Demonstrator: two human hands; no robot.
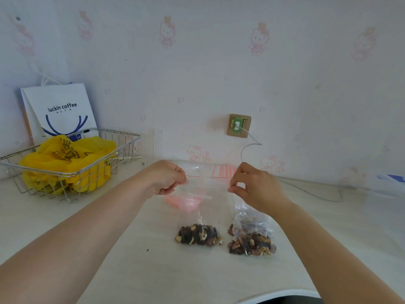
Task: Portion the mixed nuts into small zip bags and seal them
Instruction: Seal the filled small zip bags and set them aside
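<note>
A small clear zip bag [198, 216] hangs upright over the table, with mixed nuts [198, 235] settled at its bottom on the tabletop. My left hand [168, 177] pinches the left end of its top edge and my right hand [254, 186] pinches the right end, so the zip strip is stretched between them. To the right, a bigger crumpled clear bag of mixed nuts [252, 240] lies on the table below my right wrist. A stack of spare zip bags with red stripes [223, 171] lies behind the hands.
A pink object [186, 202] lies on the table behind the held bag. A wire basket [72, 163] with a yellow plastic bag stands at the left, a white paper bag [59, 108] behind it. A white cable [306, 189] runs from the wall socket across the right side.
</note>
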